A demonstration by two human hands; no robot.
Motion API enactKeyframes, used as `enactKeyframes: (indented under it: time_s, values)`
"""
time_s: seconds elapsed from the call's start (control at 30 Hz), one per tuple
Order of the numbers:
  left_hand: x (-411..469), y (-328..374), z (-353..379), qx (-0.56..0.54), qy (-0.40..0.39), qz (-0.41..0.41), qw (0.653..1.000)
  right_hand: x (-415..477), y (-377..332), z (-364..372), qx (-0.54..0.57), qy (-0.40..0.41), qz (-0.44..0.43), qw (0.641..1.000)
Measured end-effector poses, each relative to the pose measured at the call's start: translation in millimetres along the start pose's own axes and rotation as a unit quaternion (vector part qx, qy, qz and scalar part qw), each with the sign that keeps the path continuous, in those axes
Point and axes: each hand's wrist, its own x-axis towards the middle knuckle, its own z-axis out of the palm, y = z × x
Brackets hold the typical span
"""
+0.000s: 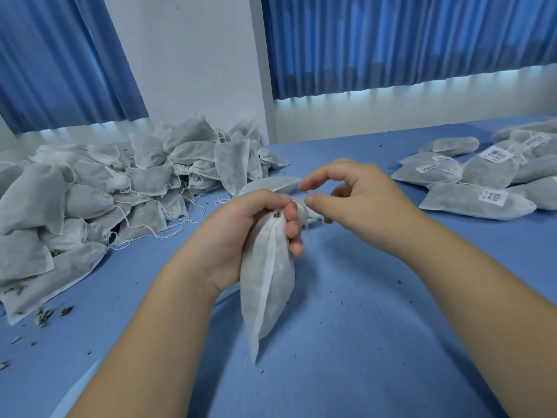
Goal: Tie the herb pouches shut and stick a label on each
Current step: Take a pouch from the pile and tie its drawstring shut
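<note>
1. The left grip [241, 233] is clutching the pouch [268, 282] by its neck over the desk [376, 327], its fingers hiding the mouth.
2. The right grip [355, 200] is curling just right of the pouch's neck; whether it is holding string, I cannot tell.

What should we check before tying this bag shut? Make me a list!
1. Left hand grips pouch neck: ok.
2. Neck fully closed: not ok, herbs peek out.
3. Right hand holds string: cannot tell.
4. Label on pouch: not ok, none shows.
5. Labelled pouches kept apart from pile: ok.
</note>
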Motion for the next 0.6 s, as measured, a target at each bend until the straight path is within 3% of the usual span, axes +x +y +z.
enactKeyframes:
  time_s: [0.1,0.2,0.27,0.6]
  values:
    - [0.5,1.2,0.7,-0.045,-0.005,0.003,0.999,-0.4,-3.9,-3.7,0.084,-0.007,0.0,0.996]
    - [0.9,1.2,0.8,-0.044,0.0,0.009,0.999,-2.2,-6.7,-6.1,0.157,-0.094,0.009,0.983]
    - [1.2,0.9,0.4,-0.026,0.004,0.013,1.0,-2.8,-7.6,-3.6,0.148,-0.133,0.012,0.98]
    - [1.3,-0.9,-3.6,0.02,-0.011,0.019,1.0,-0.8,-4.1,-1.6,0.095,-0.115,0.0,0.989]
